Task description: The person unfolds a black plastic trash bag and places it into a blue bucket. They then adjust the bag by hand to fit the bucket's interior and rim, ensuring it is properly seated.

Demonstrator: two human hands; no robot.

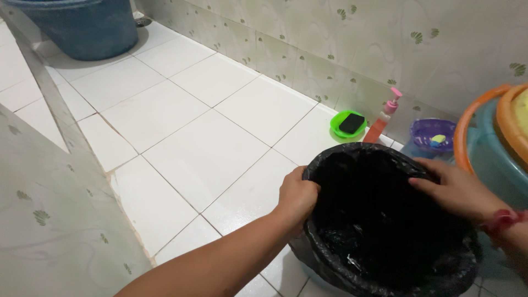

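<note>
White glossy tile floor (209,148), thin dark grout lines. On it: black-lined bin (385,220) at near right; green dish (347,124) with a dark block by the far wall; orange pump bottle (383,122) just beside the dish; purple dish (432,135) next; stacked tubs (489,148) at right edge; blue tub (82,27) top left.

Two bare hands, the left hand (297,195) and the right hand (454,190), at nine and three o'clock on the rim of one bin lined with a black plastic bag (385,220). At twelve o'clock beyond it: one green soap dish (346,124), one pink-topped pump bottle (385,115), one purple dish (432,133). At ten o'clock, far off, one blue bucket (88,27). At two o'clock, two stacked basins (489,137).
</note>
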